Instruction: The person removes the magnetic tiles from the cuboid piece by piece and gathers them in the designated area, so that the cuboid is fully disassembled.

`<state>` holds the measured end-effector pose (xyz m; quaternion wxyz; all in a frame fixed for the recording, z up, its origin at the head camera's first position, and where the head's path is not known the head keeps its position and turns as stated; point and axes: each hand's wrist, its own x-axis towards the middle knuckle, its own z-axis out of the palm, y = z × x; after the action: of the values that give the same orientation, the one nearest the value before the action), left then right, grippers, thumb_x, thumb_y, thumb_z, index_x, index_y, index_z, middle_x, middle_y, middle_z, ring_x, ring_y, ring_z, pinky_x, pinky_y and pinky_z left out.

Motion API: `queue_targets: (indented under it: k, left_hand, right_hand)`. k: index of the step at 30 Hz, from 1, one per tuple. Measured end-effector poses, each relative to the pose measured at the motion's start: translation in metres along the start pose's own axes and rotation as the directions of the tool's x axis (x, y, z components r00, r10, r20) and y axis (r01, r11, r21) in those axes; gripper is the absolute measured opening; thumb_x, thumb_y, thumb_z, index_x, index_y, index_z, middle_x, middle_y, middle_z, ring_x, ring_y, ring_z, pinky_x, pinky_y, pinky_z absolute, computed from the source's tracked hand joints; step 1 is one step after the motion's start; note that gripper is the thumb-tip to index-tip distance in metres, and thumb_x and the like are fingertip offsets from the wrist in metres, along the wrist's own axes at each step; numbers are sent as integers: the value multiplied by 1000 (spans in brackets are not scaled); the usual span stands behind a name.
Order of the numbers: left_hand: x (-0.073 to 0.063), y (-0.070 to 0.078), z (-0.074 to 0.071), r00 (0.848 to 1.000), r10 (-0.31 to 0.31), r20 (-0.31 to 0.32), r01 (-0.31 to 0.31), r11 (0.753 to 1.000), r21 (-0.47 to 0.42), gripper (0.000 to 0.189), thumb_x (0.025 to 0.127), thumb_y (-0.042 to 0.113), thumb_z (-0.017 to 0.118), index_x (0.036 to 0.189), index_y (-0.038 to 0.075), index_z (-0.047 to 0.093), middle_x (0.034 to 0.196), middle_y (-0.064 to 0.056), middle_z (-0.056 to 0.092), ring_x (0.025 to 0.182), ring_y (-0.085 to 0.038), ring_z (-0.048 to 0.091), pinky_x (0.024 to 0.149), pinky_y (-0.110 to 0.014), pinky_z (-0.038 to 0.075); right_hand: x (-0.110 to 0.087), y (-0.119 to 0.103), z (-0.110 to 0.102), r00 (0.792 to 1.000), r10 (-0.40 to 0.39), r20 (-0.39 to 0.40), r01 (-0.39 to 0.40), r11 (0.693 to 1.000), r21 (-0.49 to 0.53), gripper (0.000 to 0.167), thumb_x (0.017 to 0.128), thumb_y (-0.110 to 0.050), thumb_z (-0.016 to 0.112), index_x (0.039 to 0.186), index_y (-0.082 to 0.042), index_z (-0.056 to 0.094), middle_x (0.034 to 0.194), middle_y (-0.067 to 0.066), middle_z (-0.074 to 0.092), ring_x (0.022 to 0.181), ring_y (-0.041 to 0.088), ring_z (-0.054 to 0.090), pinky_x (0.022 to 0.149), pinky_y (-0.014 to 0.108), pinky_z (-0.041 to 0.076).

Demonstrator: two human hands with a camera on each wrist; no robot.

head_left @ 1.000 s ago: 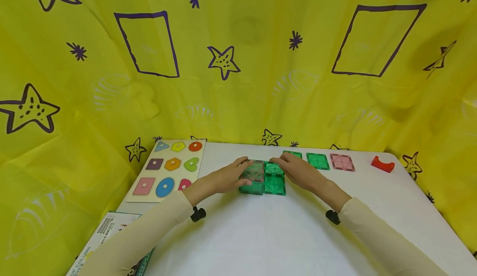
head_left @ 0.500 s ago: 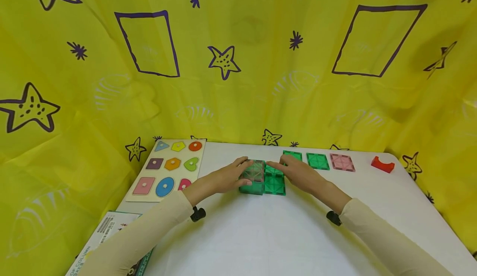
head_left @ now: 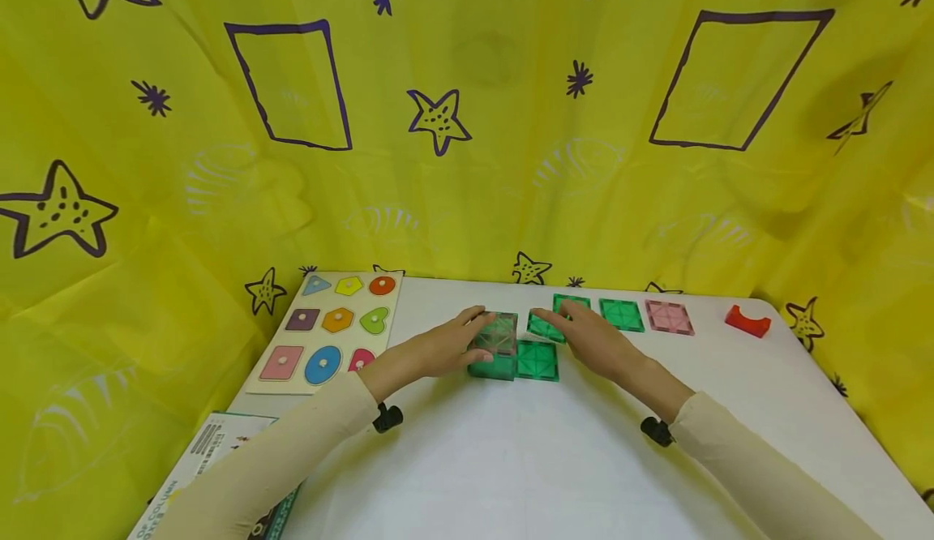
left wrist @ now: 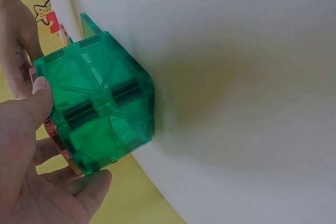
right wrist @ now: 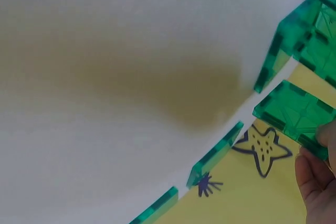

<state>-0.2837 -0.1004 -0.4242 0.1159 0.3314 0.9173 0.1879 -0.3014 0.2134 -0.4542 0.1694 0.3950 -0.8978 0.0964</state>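
Observation:
My left hand (head_left: 448, 344) grips a box of clear magnetic tiles (left wrist: 97, 90), thumb on one side and fingers round the other. The box has green walls and a pink tile (head_left: 498, 332) on top. A green magnetic tile (head_left: 536, 360) lies out from its right side at the bottom. My right hand (head_left: 593, 337) pinches another green magnetic tile (right wrist: 295, 109) by one edge, tilted and apart from the box, with a gap between them in the right wrist view.
Behind my right hand, a back row holds two green tiles (head_left: 622, 315) and a pink tile (head_left: 670, 318). A red curved piece (head_left: 748, 321) lies far right. A shape puzzle board (head_left: 328, 301) is at the left, with a printed box (head_left: 219, 443) nearer me.
The green tile in my right hand has come away from the box, moving right and tilting up. My left hand stays on the box.

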Motion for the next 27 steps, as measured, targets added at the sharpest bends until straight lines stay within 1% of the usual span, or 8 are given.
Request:
queue_targets:
  k: [6,11,13,16,18,21,24,27]
  left_hand:
    - [-1,-1,-1,1000,-7,-2,7,1000,-13,74,109,41,56,169,12,23,174,-19,17,155,-36,36,124,-49,37]
    - [-2,-1,-2,1000,-8,-9,8,1000,-23,74,109,40,58,169,11,25,173,-19,19,154,-37,37,124,-49,37]
    - [-2,0,-2,1000,-8,-10,8,1000,-23,74,109,40,58,169,11,25,173,-19,19,155,-37,37,124,-50,36]
    - [-3,0,-1,1000,-5,-11,5,1000,-26,74,109,40,58,169,11,25,173,-20,19,155,-37,37,124,-50,36]
    - [-2,0,-1,1000,-4,-10,4,1000,-25,74,109,40,57,169,10,25,173,-20,19,155,-38,37,124,-50,36]
    - [-2,0,0,1000,-5,-8,4,1000,-27,74,109,39,58,169,10,25,173,-20,19,155,-38,37,124,-50,36]
    - [-2,0,1,1000,-1,-11,0,1000,-25,74,109,39,58,169,10,25,173,-20,19,154,-37,37,124,-50,37]
    - [-2,0,1,1000,4,-14,-5,1000,-24,73,110,39,57,168,10,25,173,-21,19,154,-38,38,124,-50,37]
  right_hand:
    - [-12,10,-20,989,134,-57,-129,988,82,58,100,10,63,153,-11,54,90,3,44,74,15,36,57,22,32]
    - [-27,22,-37,961,276,-33,-267,950,163,53,102,7,61,153,-5,52,88,7,45,70,17,34,59,25,33]
    - [-37,27,-44,941,339,-15,-330,925,189,52,103,6,60,153,-3,50,91,11,48,70,18,38,59,26,35]
    - [-54,36,-53,906,422,15,-415,882,224,51,104,4,59,154,1,46,100,20,52,76,24,45,63,29,40]
    - [-66,42,-58,888,459,16,-449,862,236,52,104,3,60,153,5,43,106,25,55,84,29,49,66,35,43]
    - [-83,51,-65,858,511,40,-503,825,257,53,104,2,60,152,10,41,113,32,56,96,40,56,76,46,54]
    - [-100,59,-73,812,573,117,-581,767,273,54,105,-1,58,153,13,37,116,38,55,100,49,60,78,54,60]
    - [-116,69,-77,764,618,188,-645,718,261,54,106,-4,57,152,14,35,116,41,57,98,49,65,74,51,62]
